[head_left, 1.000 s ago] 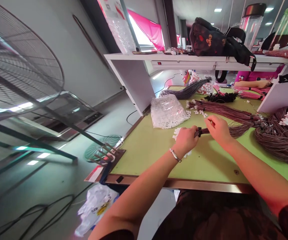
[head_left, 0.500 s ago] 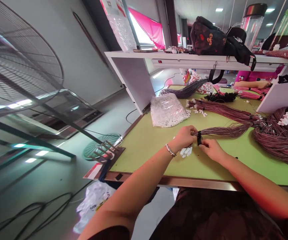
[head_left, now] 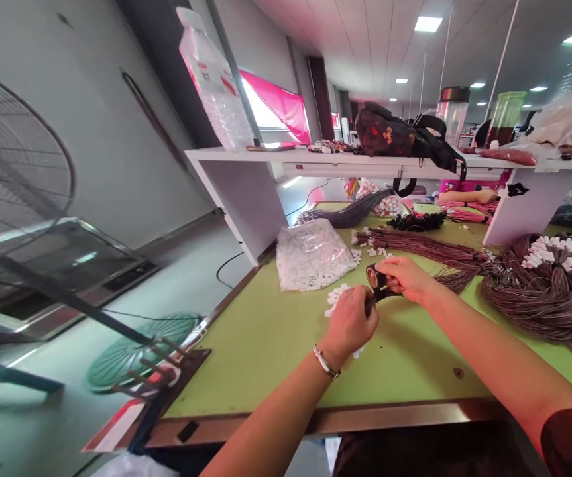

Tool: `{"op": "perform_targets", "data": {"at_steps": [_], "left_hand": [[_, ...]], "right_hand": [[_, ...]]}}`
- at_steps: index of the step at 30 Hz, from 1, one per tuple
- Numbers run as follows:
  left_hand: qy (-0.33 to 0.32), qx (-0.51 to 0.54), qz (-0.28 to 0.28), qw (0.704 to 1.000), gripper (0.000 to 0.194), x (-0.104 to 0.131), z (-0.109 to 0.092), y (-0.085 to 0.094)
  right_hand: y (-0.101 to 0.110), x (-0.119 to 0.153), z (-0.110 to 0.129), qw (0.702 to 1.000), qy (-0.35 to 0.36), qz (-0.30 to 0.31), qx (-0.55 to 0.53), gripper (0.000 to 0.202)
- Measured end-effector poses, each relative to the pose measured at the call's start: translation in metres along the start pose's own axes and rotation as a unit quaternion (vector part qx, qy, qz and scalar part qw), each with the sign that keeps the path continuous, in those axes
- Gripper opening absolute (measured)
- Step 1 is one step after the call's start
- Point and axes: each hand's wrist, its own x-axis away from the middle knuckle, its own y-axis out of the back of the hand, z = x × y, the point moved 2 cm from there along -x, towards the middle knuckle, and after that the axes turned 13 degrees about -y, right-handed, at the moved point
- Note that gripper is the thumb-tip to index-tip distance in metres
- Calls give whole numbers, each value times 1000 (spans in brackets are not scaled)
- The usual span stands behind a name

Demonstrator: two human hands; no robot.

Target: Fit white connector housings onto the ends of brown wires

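Both hands are pinching one banded bundle of thin brown wires (head_left: 378, 281): right hand (head_left: 405, 278) at the black band, left hand (head_left: 349, 323) clenched around its end; looking light, limp, best gripped at the band.

Both hands (head_left: 349, 322) (head_left: 405, 278) close together — fingers curled

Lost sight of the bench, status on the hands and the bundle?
Left hand and right hand both closed on wire bundle end. Loose white connectors beside left hand. Connector bag behind, apart.
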Motion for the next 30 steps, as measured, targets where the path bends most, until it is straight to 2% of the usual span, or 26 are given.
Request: {"op": "perform_targets", "data": {"at_steps": [3, 5, 8, 10, 12, 13, 14, 17, 19, 22, 24, 27, 28, 29, 30], "left_hand": [[-93, -45, 23, 994, 15, 4, -4, 0], [-102, -55, 55, 992, 20, 5, -2, -3], [-60, -64, 112, 990, 16, 6, 4, -9], [-26, -43, 146, 988, 16, 6, 7, -12], [11, 6, 168, 986, 16, 5, 11, -13], [29, 34, 174, 984, 16, 5, 13, -13], [47, 61, 178, 981, 15, 5, 14, -11], [104, 143, 183, 967, 15, 3, 17, -4], [159, 211, 175, 949, 15, 2, 20, 1], [226, 337, 162, 900, 19, 0, 23, 5], [235, 429, 161, 857, 20, -2, 26, 5], [236, 525, 181, 797, 27, -5, 30, 4], [235, 529, 194, 792, 29, -6, 31, 4], [229, 514, 206, 800, 29, -7, 32, 5], [217, 482, 211, 822, 28, -9, 32, 6]], "right_hand": [[-2, -16, -4, 1000, -21, -10, 11, 34], [-6, -29, -8, 999, -26, -22, 37, 34], [-9, -45, -16, 989, -39, -74, 124, 38], [-9, -44, -22, 969, -7, -148, 198, 40], [-6, -30, -29, 939, 67, -229, 249, 41], [-4, -20, -34, 924, 100, -255, 265, 41], [-2, -10, -41, 915, 111, -256, 291, 43], [1, 11, -67, 891, 54, -180, 413, 45], [0, 13, -83, 887, 56, -135, 437, 37], [-5, -1, -95, 928, 86, -86, 352, 47], [-9, -11, -97, 959, 94, -30, 265, 53], [-11, -15, -96, 979, 79, 38, 186, 51], [-11, -13, -95, 980, 73, 41, 182, 47], [-9, -10, -94, 979, 67, 33, 190, 43], [-8, -6, -92, 977, 61, 12, 204, 38]]}}
